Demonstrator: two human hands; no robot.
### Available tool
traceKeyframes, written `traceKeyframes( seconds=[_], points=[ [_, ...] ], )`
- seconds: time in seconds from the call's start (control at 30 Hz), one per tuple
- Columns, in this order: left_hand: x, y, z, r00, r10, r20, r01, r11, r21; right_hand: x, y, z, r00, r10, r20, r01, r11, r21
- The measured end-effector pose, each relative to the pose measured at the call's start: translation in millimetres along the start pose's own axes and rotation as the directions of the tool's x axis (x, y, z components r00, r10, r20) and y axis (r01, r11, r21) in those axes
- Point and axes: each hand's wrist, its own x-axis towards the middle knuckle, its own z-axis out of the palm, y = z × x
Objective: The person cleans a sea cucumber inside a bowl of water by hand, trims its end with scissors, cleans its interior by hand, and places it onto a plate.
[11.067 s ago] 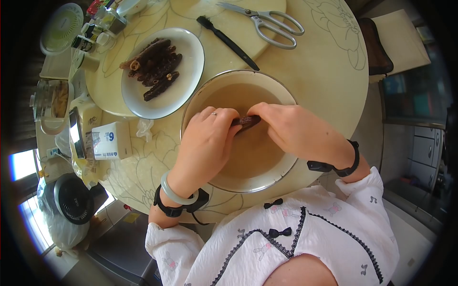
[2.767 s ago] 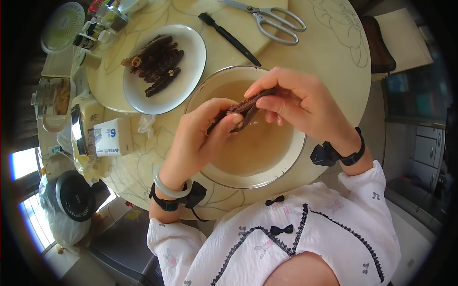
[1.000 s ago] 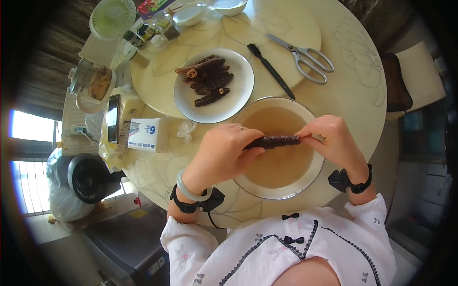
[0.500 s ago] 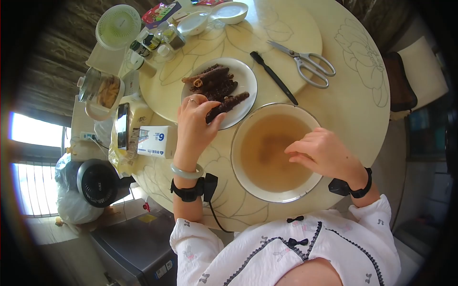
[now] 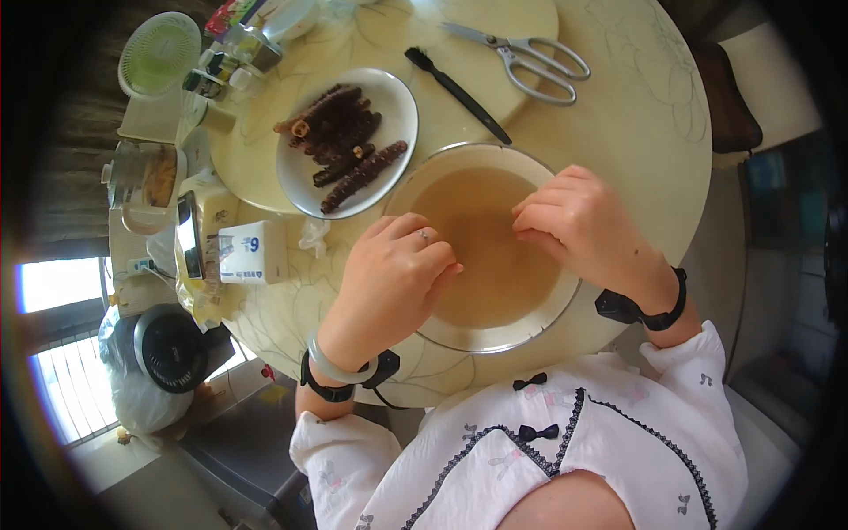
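A white basin (image 5: 495, 341) of cloudy brownish water stands near the front of the round table. Over its left rim is my left hand (image 5: 389, 276), fingers curled together and no object visible in them. My right hand (image 5: 579, 221) hovers above the right side of the basin, its fingertips pressed together; nothing shows between them. Behind and left of the basin, a white plate (image 5: 402, 97) bears several dark, bumpy sea cucumbers (image 5: 340, 132). One long sea cucumber (image 5: 364, 178) lies at the plate's front right side, apart from the pile.
A black brush (image 5: 459, 95) and silver scissors (image 5: 521, 62) lie behind the basin. At the left are a tissue pack (image 5: 252, 253), a phone (image 5: 189, 235), a glass pot (image 5: 152, 177) and spice jars (image 5: 208, 84). A chair (image 5: 768, 84) stands at the right.
The long sea cucumber, earlier held over the basin and then at the plate, now lies on the plate, released. My left hand has come back to the basin. The view has shifted.
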Motion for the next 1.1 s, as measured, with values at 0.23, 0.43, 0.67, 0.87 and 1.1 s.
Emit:
traceKeyframes(
  seconds=[0.23,0.43,0.67,0.87,1.1],
  points=[
    [12,5,31,0.969,-0.096,0.229,0.060,0.986,0.157,-4,0,8,0.976,-0.004,-0.218,0.028,0.994,0.105],
    [22,5,45,0.946,-0.061,0.320,-0.005,0.980,0.199,-8,15,3,0.977,-0.002,-0.213,0.064,0.957,0.283],
    [16,11,49,0.917,-0.059,0.395,-0.065,0.954,0.293,-10,21,9,0.964,0.002,-0.268,0.116,0.898,0.424],
    [13,15,46,0.903,-0.082,0.423,-0.074,0.938,0.339,-14,25,10,0.960,-0.016,-0.279,0.141,0.890,0.434],
    [10,18,43,0.916,-0.083,0.394,-0.032,0.960,0.278,-14,25,13,0.941,-0.028,-0.338,0.179,0.888,0.423]
  ],
)
